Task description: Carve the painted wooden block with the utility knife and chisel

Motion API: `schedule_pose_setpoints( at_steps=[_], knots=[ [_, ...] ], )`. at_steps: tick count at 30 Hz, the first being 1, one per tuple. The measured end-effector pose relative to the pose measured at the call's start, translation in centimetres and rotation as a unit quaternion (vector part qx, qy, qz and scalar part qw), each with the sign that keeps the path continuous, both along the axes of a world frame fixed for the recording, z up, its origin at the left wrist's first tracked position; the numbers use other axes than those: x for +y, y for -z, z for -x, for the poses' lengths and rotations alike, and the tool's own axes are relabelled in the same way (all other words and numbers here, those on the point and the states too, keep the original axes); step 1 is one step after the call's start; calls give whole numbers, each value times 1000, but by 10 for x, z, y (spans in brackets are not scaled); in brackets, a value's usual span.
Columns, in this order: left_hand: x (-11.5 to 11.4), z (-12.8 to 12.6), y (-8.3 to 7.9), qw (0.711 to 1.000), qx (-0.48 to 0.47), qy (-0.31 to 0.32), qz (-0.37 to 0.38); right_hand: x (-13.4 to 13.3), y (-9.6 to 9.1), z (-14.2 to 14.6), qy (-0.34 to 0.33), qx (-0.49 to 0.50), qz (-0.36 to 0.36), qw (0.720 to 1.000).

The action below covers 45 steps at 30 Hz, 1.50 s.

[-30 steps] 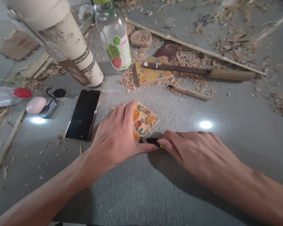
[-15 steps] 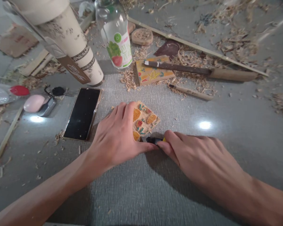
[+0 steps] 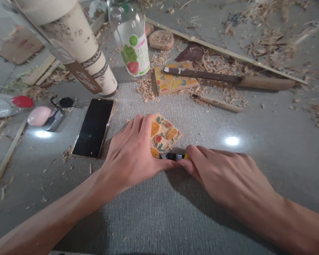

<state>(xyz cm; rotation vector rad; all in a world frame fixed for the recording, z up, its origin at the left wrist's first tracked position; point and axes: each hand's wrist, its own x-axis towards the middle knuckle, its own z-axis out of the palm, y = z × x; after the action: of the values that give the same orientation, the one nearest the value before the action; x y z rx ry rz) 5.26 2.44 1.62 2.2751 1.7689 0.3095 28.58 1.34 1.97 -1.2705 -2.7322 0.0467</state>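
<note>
My left hand is closed around a carved wooden block, whose top has orange, red and green painted relief shapes; the palm and fingers cover its left part. In my right hand is a utility knife with a black front end and a bit of yellow body; most of its handle is hidden in the grip. The knife's blade meets the near edge of the block. My left thumb reaches along the knife's near side, close to the right fingertips.
A phone lies left of my left hand. Behind stand a cream tumbler and a clear bottle. A painted wooden block carries the tip of a long wooden-handled tool; a thin carving tool lies nearer. Shavings are scattered around.
The view has shifted very slightly. My right hand and the knife have turned a little against the block's near edge; my left hand still holds the block in place.
</note>
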Motion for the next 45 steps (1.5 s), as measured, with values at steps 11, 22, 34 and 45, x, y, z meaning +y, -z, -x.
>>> schedule_pose_setpoints(
  at_steps=[11, 22, 34, 45],
  knots=[
    [0, -1, 0, 1000, 16, 2, 4, -8, 6, 2, 25, -23, -16, 999],
    [0, -1, 0, 1000, 27, 6, 0, -5, 4, 1, 15, -31, -42, 999],
    [0, -2, 2, 1000, 24, -4, -4, -11, 4, 4, 43, -25, -5, 999],
    [0, -4, 2, 999, 26, -13, -14, 1, 6, -3, -4, -29, -31, 999]
  ],
)
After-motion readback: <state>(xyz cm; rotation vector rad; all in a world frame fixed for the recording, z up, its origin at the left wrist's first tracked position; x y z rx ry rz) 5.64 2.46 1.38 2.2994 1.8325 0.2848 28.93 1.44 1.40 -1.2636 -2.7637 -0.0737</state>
